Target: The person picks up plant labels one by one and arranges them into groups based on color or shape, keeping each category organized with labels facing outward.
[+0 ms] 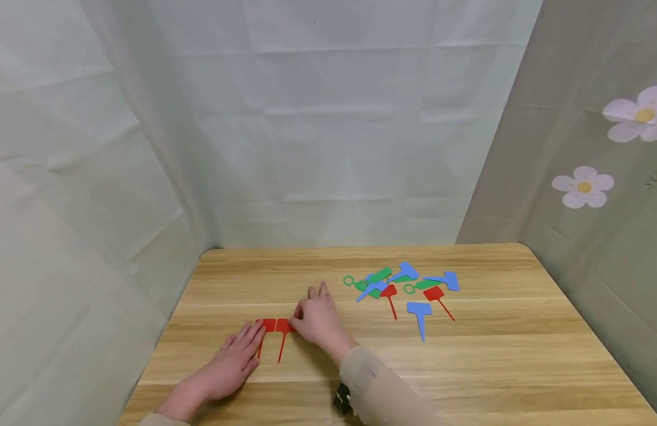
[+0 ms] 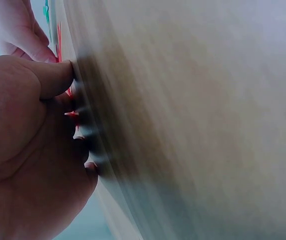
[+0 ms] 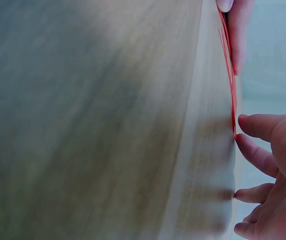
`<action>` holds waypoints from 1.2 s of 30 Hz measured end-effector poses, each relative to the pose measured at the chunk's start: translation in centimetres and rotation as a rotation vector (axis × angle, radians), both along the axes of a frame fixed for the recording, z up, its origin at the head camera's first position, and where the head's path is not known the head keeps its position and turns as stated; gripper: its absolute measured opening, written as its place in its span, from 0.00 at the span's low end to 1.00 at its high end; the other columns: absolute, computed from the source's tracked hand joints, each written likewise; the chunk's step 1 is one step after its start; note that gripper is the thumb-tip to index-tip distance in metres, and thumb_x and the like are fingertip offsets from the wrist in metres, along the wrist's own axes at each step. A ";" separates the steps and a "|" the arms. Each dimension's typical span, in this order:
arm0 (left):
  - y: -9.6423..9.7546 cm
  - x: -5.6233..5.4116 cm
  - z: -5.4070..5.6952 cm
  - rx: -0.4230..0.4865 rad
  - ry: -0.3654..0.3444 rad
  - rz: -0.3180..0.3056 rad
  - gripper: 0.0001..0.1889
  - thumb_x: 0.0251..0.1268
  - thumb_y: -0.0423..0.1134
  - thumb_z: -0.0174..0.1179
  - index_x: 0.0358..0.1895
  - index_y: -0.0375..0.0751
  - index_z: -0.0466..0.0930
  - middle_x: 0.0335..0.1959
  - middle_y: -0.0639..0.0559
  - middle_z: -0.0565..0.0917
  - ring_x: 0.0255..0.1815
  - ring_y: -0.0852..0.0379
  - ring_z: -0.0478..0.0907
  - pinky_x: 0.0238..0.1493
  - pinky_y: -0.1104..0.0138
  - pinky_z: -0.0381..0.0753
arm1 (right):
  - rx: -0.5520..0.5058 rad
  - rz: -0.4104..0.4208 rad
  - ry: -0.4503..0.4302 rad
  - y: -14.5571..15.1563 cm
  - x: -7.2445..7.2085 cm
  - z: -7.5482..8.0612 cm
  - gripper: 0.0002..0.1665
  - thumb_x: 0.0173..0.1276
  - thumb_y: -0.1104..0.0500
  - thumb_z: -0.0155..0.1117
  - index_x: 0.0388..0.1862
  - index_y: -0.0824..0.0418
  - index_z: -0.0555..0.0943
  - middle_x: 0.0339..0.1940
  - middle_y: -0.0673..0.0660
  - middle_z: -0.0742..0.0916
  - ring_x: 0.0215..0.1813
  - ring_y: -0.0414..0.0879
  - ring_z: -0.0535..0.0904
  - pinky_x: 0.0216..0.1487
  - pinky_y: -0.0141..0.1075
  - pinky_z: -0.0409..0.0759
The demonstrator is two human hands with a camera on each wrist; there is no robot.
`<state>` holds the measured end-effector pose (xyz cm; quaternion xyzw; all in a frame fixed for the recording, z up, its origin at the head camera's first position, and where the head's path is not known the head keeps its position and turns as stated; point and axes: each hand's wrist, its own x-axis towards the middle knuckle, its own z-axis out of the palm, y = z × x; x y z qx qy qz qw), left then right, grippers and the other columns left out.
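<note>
Two red T-shaped plant labels lie side by side on the wooden table, heads nearly touching and stems toward the person. My left hand point(image 1: 234, 362) rests flat, its fingertips over the head of the left red label point(image 1: 269, 325) and partly hiding it. At the right edge of the other red label point(image 1: 282, 325) is my right hand point(image 1: 319, 321), thumb and index fingertips touching that edge, other fingers spread away. In the right wrist view a small gap shows between thumb point(image 3: 257, 125) and index finger point(image 3: 255, 152), beside the red labels' thin edge point(image 3: 231, 80).
Right of the hands lies a loose group of labels: blue T-shaped ones point(image 1: 419, 310), red ones point(image 1: 434, 294) and green ones with ring ends point(image 1: 380, 275), some overlapping. A small black object point(image 1: 343, 397) sits by the right sleeve. Pale cloth point(image 1: 328, 148) hangs behind the table.
</note>
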<state>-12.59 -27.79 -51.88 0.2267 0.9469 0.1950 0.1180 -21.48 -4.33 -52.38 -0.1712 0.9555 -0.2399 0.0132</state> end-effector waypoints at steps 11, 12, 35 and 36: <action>0.0 0.0 -0.1 -0.009 0.002 -0.006 0.33 0.85 0.38 0.54 0.83 0.27 0.57 0.86 0.33 0.54 0.85 0.28 0.48 0.78 0.28 0.52 | 0.008 -0.008 0.013 0.0 0.0 0.2 0.16 0.68 0.46 0.79 0.24 0.47 0.85 0.75 0.72 0.77 0.82 0.77 0.56 0.81 0.62 0.62; 0.0 0.0 -0.1 -0.009 0.001 -0.005 0.33 0.85 0.38 0.54 0.84 0.27 0.57 0.86 0.33 0.54 0.85 0.28 0.48 0.78 0.29 0.52 | 0.009 -0.009 0.008 0.0 0.1 0.2 0.16 0.69 0.45 0.79 0.24 0.47 0.86 0.75 0.72 0.77 0.83 0.77 0.56 0.81 0.61 0.62; 0.1 0.1 0.3 -0.008 -0.012 0.004 0.33 0.86 0.39 0.53 0.83 0.27 0.56 0.86 0.32 0.55 0.85 0.28 0.48 0.78 0.29 0.52 | 0.006 -0.024 0.022 0.2 0.0 0.3 0.16 0.70 0.43 0.77 0.26 0.47 0.85 0.72 0.70 0.80 0.82 0.78 0.58 0.81 0.61 0.62; 0.1 0.1 0.3 -0.010 -0.008 0.004 0.33 0.86 0.39 0.53 0.83 0.27 0.57 0.86 0.32 0.55 0.85 0.27 0.48 0.78 0.29 0.52 | 0.006 -0.024 0.021 0.3 0.1 0.3 0.16 0.71 0.43 0.77 0.26 0.47 0.86 0.73 0.70 0.80 0.82 0.78 0.58 0.81 0.61 0.62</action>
